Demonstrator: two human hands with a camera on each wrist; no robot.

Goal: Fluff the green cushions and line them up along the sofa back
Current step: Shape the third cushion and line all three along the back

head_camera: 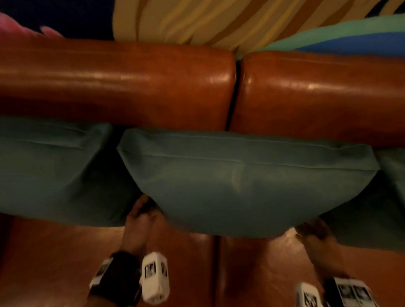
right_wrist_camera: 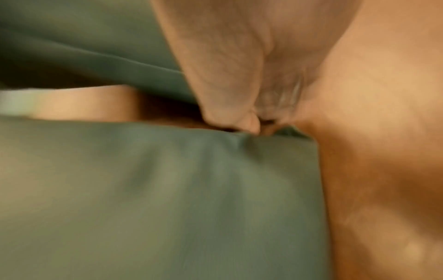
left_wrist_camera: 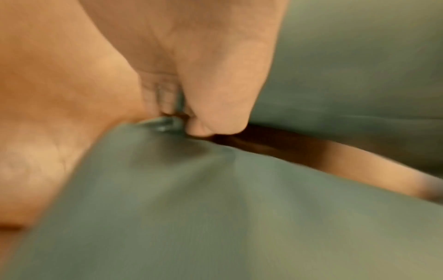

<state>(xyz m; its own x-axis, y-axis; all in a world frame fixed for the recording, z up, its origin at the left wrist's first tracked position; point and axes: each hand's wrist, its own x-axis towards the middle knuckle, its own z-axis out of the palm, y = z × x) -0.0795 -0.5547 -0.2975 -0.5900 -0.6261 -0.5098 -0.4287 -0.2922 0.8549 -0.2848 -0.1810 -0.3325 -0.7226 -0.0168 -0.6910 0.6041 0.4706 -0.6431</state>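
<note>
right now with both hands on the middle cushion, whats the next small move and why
Probably lower the middle cushion onto the seat against the sofa back. The left hand and right hand pinch its lower corners, it looks lifted, and it already sits between the left cushion and right cushion.

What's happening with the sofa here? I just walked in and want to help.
A person is arranging green cushions on a brown leather sofa. Their left hand and right hand each pinch a lower corner of the middle cushion, whose top edge is against the sofa back. A left cushion and a right cushion sit on either side along the back.
</note>
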